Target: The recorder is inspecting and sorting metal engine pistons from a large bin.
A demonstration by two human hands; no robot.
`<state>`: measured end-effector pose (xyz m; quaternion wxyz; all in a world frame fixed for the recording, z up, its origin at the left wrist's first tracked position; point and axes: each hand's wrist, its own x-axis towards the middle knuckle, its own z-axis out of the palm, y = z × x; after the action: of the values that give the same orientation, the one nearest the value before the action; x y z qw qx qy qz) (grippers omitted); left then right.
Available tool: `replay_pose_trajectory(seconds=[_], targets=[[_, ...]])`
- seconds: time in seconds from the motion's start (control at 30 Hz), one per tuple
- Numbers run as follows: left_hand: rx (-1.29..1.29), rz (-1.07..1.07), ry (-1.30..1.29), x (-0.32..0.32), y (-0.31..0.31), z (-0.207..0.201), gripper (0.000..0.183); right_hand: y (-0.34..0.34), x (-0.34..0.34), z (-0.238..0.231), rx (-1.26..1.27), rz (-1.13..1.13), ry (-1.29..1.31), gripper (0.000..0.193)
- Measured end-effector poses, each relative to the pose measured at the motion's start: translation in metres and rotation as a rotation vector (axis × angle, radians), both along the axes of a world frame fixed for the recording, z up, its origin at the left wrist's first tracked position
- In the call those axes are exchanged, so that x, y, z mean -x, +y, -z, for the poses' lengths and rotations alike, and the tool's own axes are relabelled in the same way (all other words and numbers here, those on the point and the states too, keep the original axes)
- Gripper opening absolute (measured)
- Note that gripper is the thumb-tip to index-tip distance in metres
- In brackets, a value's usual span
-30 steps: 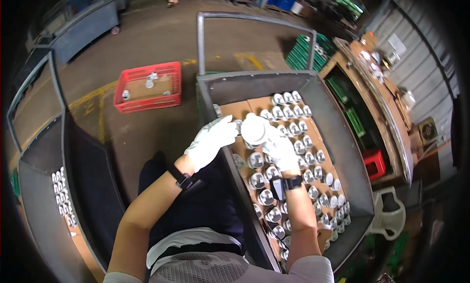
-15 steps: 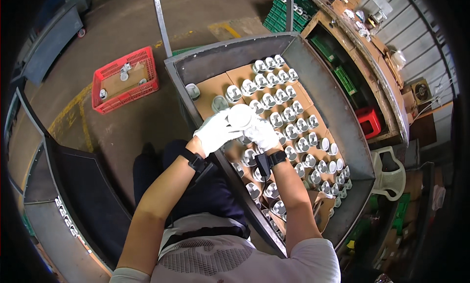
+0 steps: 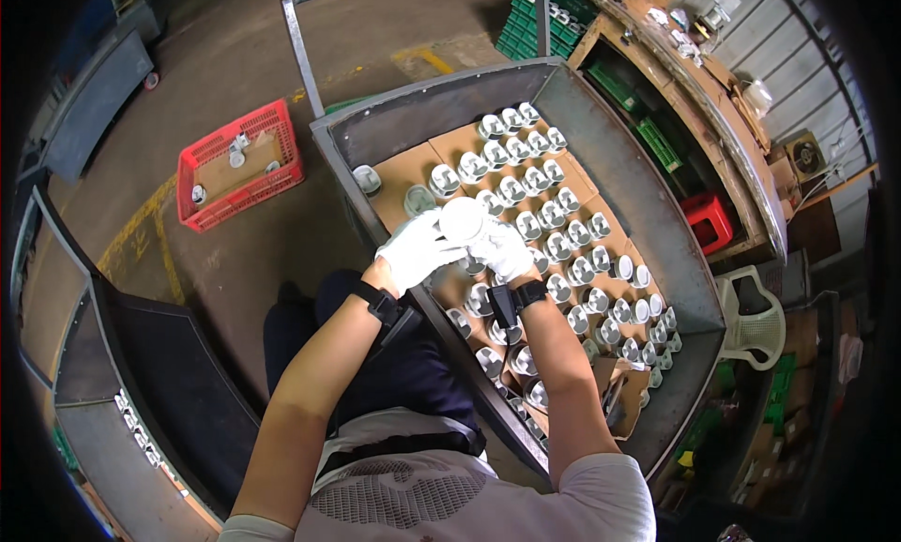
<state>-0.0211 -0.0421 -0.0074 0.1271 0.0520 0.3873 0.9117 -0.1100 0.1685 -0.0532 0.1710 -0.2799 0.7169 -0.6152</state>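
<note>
Between my two white-gloved hands is a bright metal piston with its round face up. My left hand grips it from the left, fingers curled round its side. The right hand closes on it from the right; some of its fingertips are hidden behind the piston. Both hands are over a dark metal cart, where many silver pistons stand in rows on cardboard. Just beyond my left hand is a greyish piston, and another piston stands in the cart's far left corner.
A red plastic crate with a few pistons sits on the floor at the left. Green crates are stacked beyond the cart. A wooden workbench and a white plastic chair stand to the right. Another dark cart is at the left.
The whole view has shifted slightly. Both hands keep hold of the piston at nearly the same place over the cart.
</note>
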Motion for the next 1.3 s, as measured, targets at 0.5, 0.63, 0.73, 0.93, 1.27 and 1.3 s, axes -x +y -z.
replay_pose_trajectory(seconds=[0.5, 0.63, 0.73, 0.93, 1.27, 1.3], targets=[[0.614, -0.063, 0.321, -0.004, 0.0, -0.015, 0.038, 0.003, -0.002, 0.002, 0.015, 0.042, 0.024, 0.047], [0.343, -0.01, 0.159, -0.002, -0.001, -0.012, 0.041, 0.001, -0.002, 0.001, 0.037, 0.04, 0.092, 0.041], [0.353, -0.01, 0.211, 0.0, 0.003, -0.02, 0.041, 0.0, -0.002, -0.004, 0.125, 0.053, -0.191, 0.035], [-0.102, 0.024, -0.021, -0.005, -0.004, -0.02, 0.04, -0.007, -0.028, -0.033, 0.075, 0.073, -0.263, 0.03], [0.256, -0.178, -0.048, -0.005, 0.005, -0.014, 0.044, 0.013, -0.042, -0.031, 0.172, -0.064, -0.303, 0.044], [0.258, -0.177, -0.048, -0.006, 0.004, -0.009, 0.044, 0.012, -0.043, -0.031, 0.17, -0.027, -0.281, 0.04]])
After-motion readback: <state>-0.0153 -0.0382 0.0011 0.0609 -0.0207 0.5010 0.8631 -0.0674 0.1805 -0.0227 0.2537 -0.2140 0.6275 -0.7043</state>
